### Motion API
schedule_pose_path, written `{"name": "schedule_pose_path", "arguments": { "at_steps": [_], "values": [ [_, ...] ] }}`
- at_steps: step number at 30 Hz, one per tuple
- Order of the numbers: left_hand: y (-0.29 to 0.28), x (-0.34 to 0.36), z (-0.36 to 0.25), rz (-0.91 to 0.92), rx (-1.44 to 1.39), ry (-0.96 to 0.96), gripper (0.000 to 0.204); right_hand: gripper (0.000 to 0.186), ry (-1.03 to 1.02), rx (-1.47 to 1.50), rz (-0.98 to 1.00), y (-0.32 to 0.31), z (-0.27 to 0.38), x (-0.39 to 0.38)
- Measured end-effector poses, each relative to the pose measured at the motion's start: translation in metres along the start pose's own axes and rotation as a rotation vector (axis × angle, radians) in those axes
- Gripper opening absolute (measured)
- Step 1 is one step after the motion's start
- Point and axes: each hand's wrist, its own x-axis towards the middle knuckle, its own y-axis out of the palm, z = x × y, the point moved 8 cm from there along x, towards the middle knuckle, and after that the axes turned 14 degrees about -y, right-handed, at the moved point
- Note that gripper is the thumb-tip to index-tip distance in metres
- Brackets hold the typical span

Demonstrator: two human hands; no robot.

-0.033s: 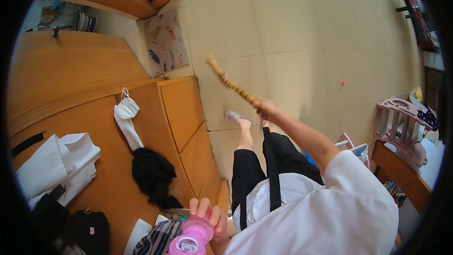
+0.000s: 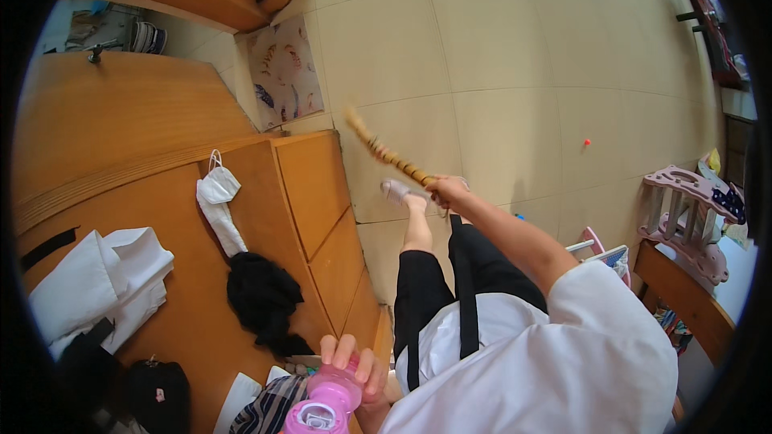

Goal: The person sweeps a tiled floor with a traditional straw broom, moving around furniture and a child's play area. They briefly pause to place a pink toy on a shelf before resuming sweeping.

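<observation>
Lower and a little closer to the orange-brown wooden cabinet, the far end of my long, yellow-tan stick with dark bands has shifted, and my right hand has dropped slightly with it. I judge that I am partway through sweeping the stick over the beige tiled floor. Carrying on would call for a firm right grip and a path kept clear of the cabinet's edge. My right fingers are wrapped around the stick's near end; the rest slants out ahead of me, towards the patterned pale mat. Its tip is blurred, so I cannot tell whether it meets the tiles. Well apart from that, my left hand is curled around a pink, see-through plastic bottle-shaped thing low in my view; that hold looks unchanged since the earlier frame.
</observation>
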Motion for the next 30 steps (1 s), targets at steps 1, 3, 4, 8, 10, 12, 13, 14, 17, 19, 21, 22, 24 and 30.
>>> {"name": "schedule_pose_path", "arguments": {
  "at_steps": [1,3,4,8,10,12,13,14,17,19,21,22,24,30],
  "values": [
    [0.002,0.008,-0.01,-0.007,0.018,-0.016,0.032,0.009,0.052,0.019,-0.022,0.016,-0.008,0.008],
    [0.005,0.023,-0.031,0.014,0.053,-0.074,0.032,0.008,0.085,0.018,-0.114,0.028,-0.016,0.038],
    [0.009,0.031,-0.045,0.032,0.07,-0.087,0.033,0.008,0.121,-0.007,-0.174,0.032,-0.007,0.054],
    [0.018,0.043,-0.079,0.037,0.078,-0.091,0.031,0.011,0.141,0.326,-0.137,-0.004,0.019,0.1],
    [0.013,0.043,-0.097,0.062,0.056,-0.095,0.03,0.01,0.166,0.124,-0.253,-0.003,0.035,0.073],
    [0.013,0.049,-0.11,0.051,0.028,-0.085,0.03,0.015,-0.166,-0.015,-0.27,0.017,0.05,0.042],
    [0.014,0.051,-0.115,0.045,0.016,-0.071,0.03,0.018,-0.106,0.032,-0.307,0.029,0.051,0.019],
    [0.016,0.053,-0.119,0.055,0.017,-0.068,0.03,0.014,-0.075,0.017,-0.269,0.037,0.052,0.005],
    [0.019,0.063,-0.131,0.059,0.006,-0.043,0.03,0.011,0.204,0.041,-0.117,0.048,0.016,-0.026],
    [0.02,0.071,-0.135,0.052,-0.006,-0.004,0.03,0.009,0.399,0.029,-0.055,0.059,-0.014,-0.055],
    [0.019,0.072,-0.142,0.024,-0.014,0.065,0.031,0.01,0.528,-0.046,-0.007,0.086,-0.041,-0.082],
    [0.018,0.075,-0.144,0.012,-0.012,0.095,0.031,0.01,0.591,-0.126,0.004,0.097,-0.059,-0.086],
    [0.014,0.081,-0.147,-0.032,-0.002,0.123,0.028,0.008,0.889,-0.038,0.135,0.122,-0.127,-0.077],
    [-0.001,0.111,-0.136,-0.119,-0.087,0.132,0.02,0.023,-0.002,-0.576,0.124,0.115,-0.104,0.055]
  ]
}}
